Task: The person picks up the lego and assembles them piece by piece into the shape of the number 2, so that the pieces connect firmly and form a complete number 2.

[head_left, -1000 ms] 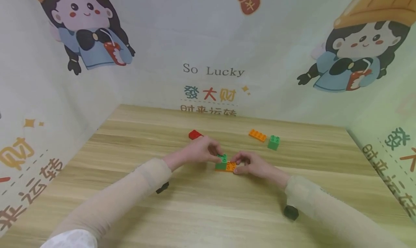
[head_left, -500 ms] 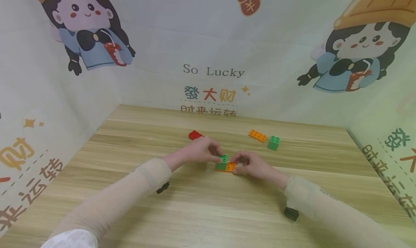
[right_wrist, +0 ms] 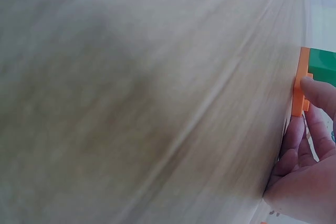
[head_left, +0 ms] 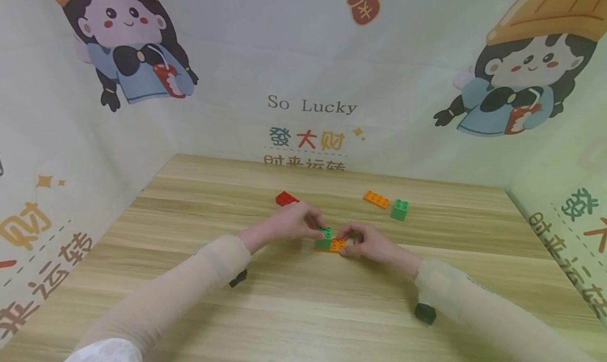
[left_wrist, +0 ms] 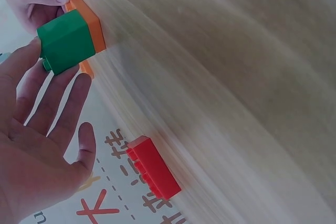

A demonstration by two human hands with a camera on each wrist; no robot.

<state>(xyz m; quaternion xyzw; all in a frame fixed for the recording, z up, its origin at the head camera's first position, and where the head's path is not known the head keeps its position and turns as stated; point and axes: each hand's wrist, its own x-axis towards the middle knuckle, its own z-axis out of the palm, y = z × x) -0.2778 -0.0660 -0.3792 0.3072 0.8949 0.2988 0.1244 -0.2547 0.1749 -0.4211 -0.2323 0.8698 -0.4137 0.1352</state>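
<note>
A green toy building block (head_left: 324, 241) sits upright on the left part of a flat orange building brick (head_left: 338, 245), whose studs show bare on the right. My left hand (head_left: 297, 221) pinches the green block between thumb and fingers near its top. At the orange brick's right end, my right hand (head_left: 372, 243) grips with thumb and fingertips. In the left wrist view the green block (left_wrist: 66, 41) stands snug against the orange brick (left_wrist: 94, 24). The right wrist view shows my thumb on the edge of the orange brick (right_wrist: 299, 85), low over the tabletop.
Behind my left hand lies a red brick (head_left: 286, 198), partly covered by it in the head view. Farther back on the right are another orange brick (head_left: 376, 199) and a second green block (head_left: 399, 210). Printed cloth walls (head_left: 227, 67) enclose the wooden table (head_left: 303, 309).
</note>
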